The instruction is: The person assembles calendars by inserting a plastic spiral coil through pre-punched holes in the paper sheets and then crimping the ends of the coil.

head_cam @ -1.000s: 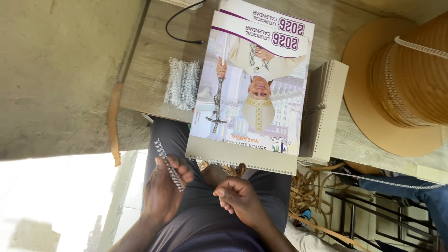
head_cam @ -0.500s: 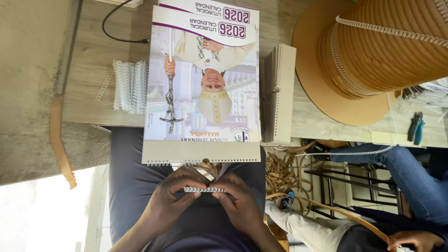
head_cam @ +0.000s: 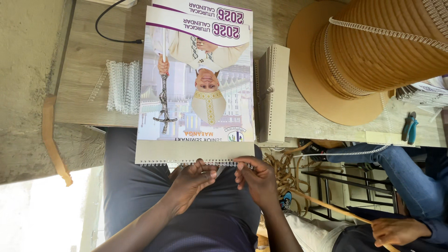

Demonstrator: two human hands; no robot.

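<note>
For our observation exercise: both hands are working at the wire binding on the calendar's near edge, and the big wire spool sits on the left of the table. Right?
Not quite. The head view shows the spool on the right. Both hands, left and right, are at the calendar's wire binding.

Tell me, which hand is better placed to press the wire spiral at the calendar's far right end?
Probably the right hand: its fingertips already sit on the wire binding nearer that end of the calendar, while the left hand is mid-edge.

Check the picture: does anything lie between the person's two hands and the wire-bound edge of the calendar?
Nothing visible does. The left hand and right hand both have fingertips on the wire binding along the calendar's near edge.
</note>
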